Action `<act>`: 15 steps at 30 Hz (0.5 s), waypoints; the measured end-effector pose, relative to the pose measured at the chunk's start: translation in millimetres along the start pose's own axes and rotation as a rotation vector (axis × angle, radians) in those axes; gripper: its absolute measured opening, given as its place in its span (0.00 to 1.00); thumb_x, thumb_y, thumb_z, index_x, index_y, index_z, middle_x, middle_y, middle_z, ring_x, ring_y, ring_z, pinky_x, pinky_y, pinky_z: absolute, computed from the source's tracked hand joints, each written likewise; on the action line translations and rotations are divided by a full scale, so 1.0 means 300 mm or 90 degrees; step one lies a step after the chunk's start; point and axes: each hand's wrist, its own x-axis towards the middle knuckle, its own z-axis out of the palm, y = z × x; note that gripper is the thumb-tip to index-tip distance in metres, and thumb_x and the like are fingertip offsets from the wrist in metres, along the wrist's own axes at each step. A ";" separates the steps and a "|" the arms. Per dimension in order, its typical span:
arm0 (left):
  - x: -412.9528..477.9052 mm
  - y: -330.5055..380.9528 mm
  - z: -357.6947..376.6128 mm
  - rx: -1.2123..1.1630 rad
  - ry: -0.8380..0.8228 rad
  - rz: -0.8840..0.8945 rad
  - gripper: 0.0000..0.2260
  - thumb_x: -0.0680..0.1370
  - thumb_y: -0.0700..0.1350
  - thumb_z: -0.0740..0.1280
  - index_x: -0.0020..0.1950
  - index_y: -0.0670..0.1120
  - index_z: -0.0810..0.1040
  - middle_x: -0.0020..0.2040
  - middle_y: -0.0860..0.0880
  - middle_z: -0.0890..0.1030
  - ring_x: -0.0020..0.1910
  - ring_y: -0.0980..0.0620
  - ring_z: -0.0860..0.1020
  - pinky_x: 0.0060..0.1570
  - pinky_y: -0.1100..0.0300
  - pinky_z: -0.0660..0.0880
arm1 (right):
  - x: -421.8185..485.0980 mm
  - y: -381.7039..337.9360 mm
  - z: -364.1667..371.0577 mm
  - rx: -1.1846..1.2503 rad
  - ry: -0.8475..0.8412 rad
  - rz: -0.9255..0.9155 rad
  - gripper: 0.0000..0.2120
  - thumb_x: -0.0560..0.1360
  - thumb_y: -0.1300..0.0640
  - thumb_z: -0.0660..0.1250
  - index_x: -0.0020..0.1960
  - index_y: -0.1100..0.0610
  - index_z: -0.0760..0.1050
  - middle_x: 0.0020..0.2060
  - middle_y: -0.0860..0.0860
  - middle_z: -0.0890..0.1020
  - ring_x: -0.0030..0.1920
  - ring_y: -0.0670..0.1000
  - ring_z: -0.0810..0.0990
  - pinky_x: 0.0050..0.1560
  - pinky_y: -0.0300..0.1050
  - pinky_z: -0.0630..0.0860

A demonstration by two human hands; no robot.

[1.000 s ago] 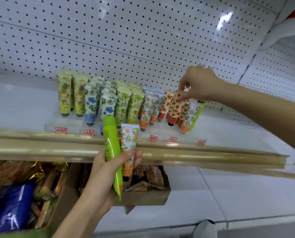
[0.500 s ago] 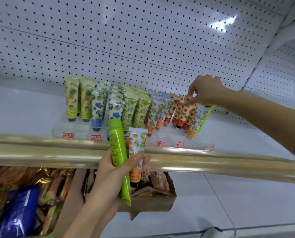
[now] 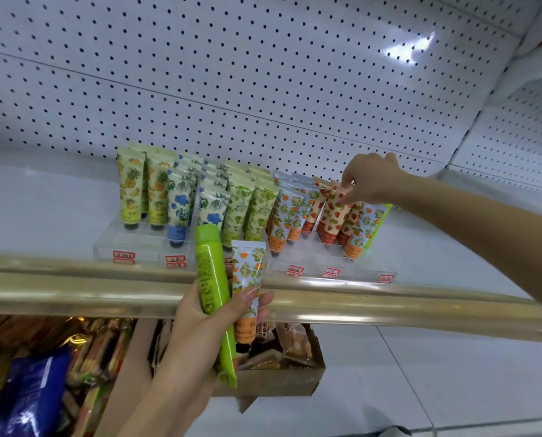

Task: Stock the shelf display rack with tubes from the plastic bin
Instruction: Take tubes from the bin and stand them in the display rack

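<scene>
While my right hand [image 3: 370,178] pinches the strawberry tube [image 3: 334,216], upright at the display rack's [image 3: 131,244] right end, my left hand [image 3: 200,329] grips a green tube [image 3: 213,279] and orange-print tube [image 3: 247,279] before its centre.

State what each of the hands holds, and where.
Left hand: plain green plastic tube and orange-fruit-patterned tube, gripped mid-body. Right hand: strawberry-patterned tube, pinched at its crimped top.
</scene>
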 end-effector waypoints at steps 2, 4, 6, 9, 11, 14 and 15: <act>0.002 -0.001 -0.001 -0.001 -0.001 -0.001 0.20 0.66 0.41 0.71 0.58 0.43 0.76 0.48 0.42 0.85 0.47 0.45 0.84 0.42 0.58 0.81 | -0.003 0.000 -0.002 0.014 -0.002 -0.001 0.18 0.70 0.47 0.73 0.54 0.56 0.79 0.51 0.52 0.78 0.56 0.56 0.73 0.61 0.52 0.61; 0.003 -0.003 -0.001 0.003 0.000 0.000 0.21 0.65 0.41 0.71 0.58 0.43 0.76 0.48 0.44 0.85 0.48 0.44 0.84 0.46 0.55 0.81 | -0.015 0.000 -0.019 0.029 -0.010 -0.005 0.17 0.70 0.48 0.73 0.54 0.56 0.79 0.43 0.48 0.75 0.52 0.55 0.73 0.60 0.52 0.61; 0.003 -0.002 -0.003 0.008 0.001 0.000 0.21 0.65 0.41 0.71 0.58 0.43 0.76 0.47 0.44 0.85 0.48 0.45 0.84 0.47 0.53 0.81 | -0.037 0.003 -0.052 0.072 0.007 -0.011 0.15 0.70 0.49 0.73 0.53 0.56 0.80 0.35 0.44 0.69 0.46 0.52 0.70 0.57 0.50 0.64; 0.001 0.000 -0.003 0.021 0.004 -0.001 0.21 0.64 0.41 0.72 0.57 0.44 0.76 0.45 0.43 0.85 0.47 0.45 0.84 0.46 0.53 0.78 | -0.104 -0.022 -0.116 0.255 0.067 -0.043 0.11 0.70 0.52 0.73 0.49 0.55 0.81 0.31 0.47 0.72 0.34 0.48 0.71 0.38 0.41 0.69; -0.001 0.000 0.001 0.029 0.005 0.002 0.22 0.64 0.41 0.72 0.57 0.44 0.77 0.46 0.43 0.85 0.47 0.46 0.84 0.47 0.54 0.76 | -0.182 -0.072 -0.146 0.410 0.019 -0.084 0.06 0.70 0.52 0.73 0.44 0.53 0.82 0.28 0.48 0.74 0.28 0.44 0.70 0.31 0.38 0.67; -0.005 -0.007 0.007 0.043 0.001 -0.004 0.23 0.63 0.41 0.73 0.58 0.44 0.76 0.47 0.43 0.85 0.49 0.46 0.84 0.50 0.51 0.77 | -0.307 -0.162 -0.141 0.513 -0.148 -0.167 0.08 0.70 0.48 0.71 0.42 0.52 0.83 0.30 0.48 0.80 0.29 0.41 0.76 0.34 0.44 0.76; -0.008 -0.010 0.009 0.050 0.000 -0.007 0.24 0.63 0.41 0.73 0.59 0.44 0.77 0.48 0.43 0.85 0.49 0.46 0.84 0.52 0.49 0.77 | -0.342 -0.193 -0.125 0.518 -0.179 -0.191 0.10 0.71 0.47 0.70 0.43 0.53 0.82 0.32 0.48 0.82 0.31 0.42 0.78 0.36 0.45 0.76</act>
